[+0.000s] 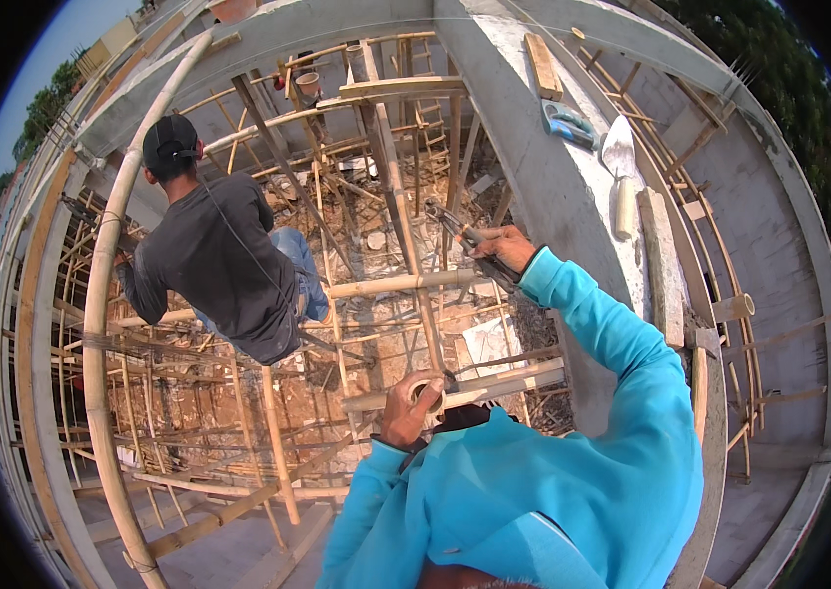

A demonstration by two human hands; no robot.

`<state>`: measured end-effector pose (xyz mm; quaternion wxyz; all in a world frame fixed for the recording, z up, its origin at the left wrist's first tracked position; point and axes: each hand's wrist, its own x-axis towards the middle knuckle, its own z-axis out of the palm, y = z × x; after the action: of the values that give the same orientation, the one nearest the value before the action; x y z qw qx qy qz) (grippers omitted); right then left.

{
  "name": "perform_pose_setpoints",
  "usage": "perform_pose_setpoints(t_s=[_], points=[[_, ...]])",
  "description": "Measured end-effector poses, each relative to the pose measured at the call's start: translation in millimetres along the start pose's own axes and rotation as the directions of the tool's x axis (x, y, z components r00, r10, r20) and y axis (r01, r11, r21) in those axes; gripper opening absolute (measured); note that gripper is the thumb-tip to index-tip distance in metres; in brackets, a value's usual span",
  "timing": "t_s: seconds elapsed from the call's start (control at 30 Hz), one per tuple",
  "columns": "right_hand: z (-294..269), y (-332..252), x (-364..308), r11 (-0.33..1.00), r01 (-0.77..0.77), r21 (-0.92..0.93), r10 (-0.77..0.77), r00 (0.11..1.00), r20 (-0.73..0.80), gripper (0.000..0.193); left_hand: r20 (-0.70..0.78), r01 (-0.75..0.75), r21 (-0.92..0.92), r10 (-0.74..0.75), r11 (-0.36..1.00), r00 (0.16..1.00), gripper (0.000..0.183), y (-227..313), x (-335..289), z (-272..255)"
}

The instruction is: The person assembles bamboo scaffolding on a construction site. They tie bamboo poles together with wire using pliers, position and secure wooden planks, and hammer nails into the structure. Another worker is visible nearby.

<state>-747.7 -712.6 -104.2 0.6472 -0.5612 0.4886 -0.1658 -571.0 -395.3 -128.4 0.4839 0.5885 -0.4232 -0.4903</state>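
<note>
My right hand (506,249) is closed around the dark handles of metal pincers (452,222), their jaws pointing up and left beside the concrete beam (523,147). Lower down, near my chest, my left hand (410,408) curls its fingers and thumb around the round end of a bamboo pole (428,395). Close by that hand, a horizontal bamboo pole (509,383) runs toward the beam. On the beam's top lie a pointed trowel (620,152) with a pale handle, a blue-handled tool (570,126) and a short wooden block (542,67).
A co-worker (219,250) in a dark shirt and cap is at the left among bamboo scaffolding, beside a long slanting pole (99,344). Far below is brown ground (376,344) with scattered debris. A bucket (309,84) shows at the far side. Planks (664,265) edge the beam.
</note>
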Motion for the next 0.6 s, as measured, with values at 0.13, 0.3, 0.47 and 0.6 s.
perform_pose_setpoints(t_s=[0.13,0.3,0.47,0.6], points=[[-36.6,-46.3,21.4,0.957,0.076,0.280,-0.102,0.992,0.077,0.037,-0.014,-0.135,0.310,0.146,0.941,0.989,0.031,22.0,11.3,7.0],[-87.2,-118.4,101.8,0.973,0.176,0.151,-0.160,0.981,-0.110,0.027,-0.116,-0.083,0.453,0.151,0.888,0.982,0.027,19.7,19.5,14.7],[-168.9,-189.0,247.3,0.652,0.090,-0.753,-0.566,0.719,-0.404,0.044,-0.304,0.088,0.355,0.026,0.931,0.952,0.024,17.4,18.0,30.4],[-224.1,-223.8,351.4,0.443,-0.264,-0.857,-0.664,0.546,-0.511,0.032,-0.389,0.121,0.343,0.024,0.931,0.921,0.020,18.3,16.1,34.6]])
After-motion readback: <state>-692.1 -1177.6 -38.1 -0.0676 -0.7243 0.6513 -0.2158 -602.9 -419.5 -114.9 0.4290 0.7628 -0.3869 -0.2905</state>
